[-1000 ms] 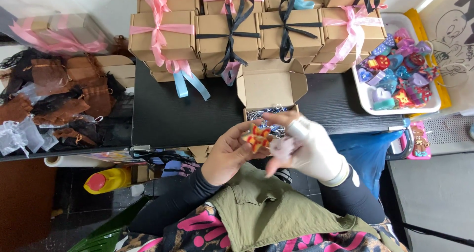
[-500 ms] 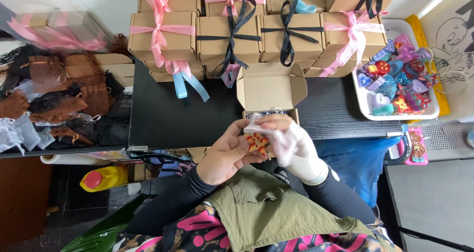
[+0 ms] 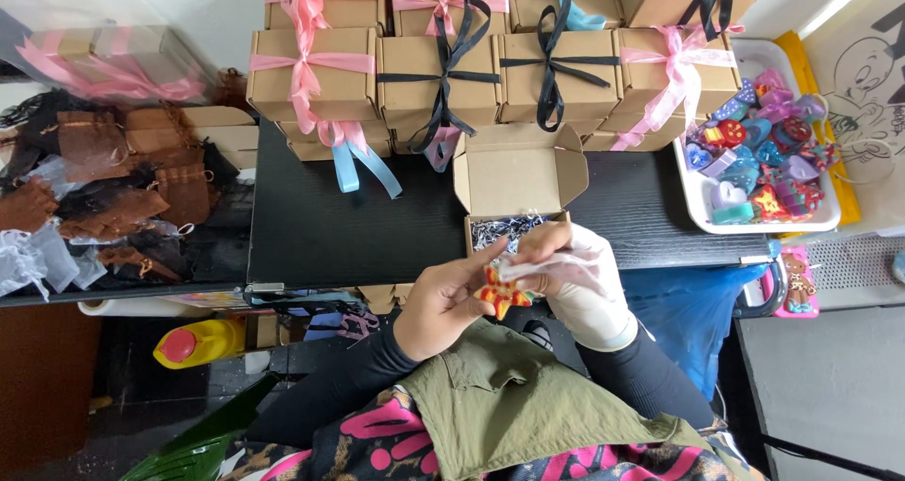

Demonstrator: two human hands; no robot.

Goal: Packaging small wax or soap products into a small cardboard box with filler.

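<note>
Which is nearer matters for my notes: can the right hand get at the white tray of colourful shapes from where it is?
Probably yes. The right hand sits at the open box, and the white tray lies to its right on the same black table, with bare tabletop between. That hand is pinching the orange piece, though.

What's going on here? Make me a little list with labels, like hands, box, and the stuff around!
left hand: bare, holds a small orange and red toy
right hand: in a clear glove, pinching the same toy
open box: brown cardboard, lid flaps up, shredded paper inside, just beyond the hands
closed boxes: stacked behind, tied with pink, black and blue ribbons
white tray: on the right, full of colourful small toys
table: black
</note>
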